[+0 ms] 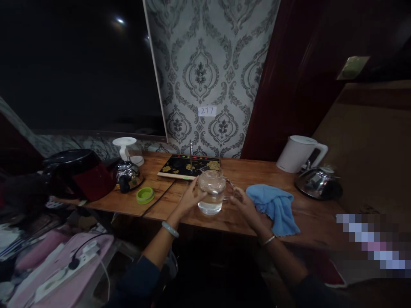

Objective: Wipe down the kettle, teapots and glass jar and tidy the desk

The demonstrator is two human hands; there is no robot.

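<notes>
A clear glass teapot [212, 193] partly filled with clear liquid is upright at the front of the wooden table. My left hand [190, 196] is pressed round its left side, thumb toward the front. On the other side, my right hand [245, 205] is closed on the teapot's glass handle. Just behind the teapot lies a black electric tea stove [180, 164] with gold flowers, lit indicators and a thin metal spout [191, 156]. A crumpled blue cloth [272, 203] rests to the right of my right hand. Whether the teapot touches the table I cannot tell.
Left on the table are a green ring-shaped dish [145, 195], a shiny metal kettle [128, 174] and a dark red appliance [80, 173]. A white electric kettle [297, 154] and another metal kettle [317, 182] stand at right. A black cord [159, 199] crosses the front edge.
</notes>
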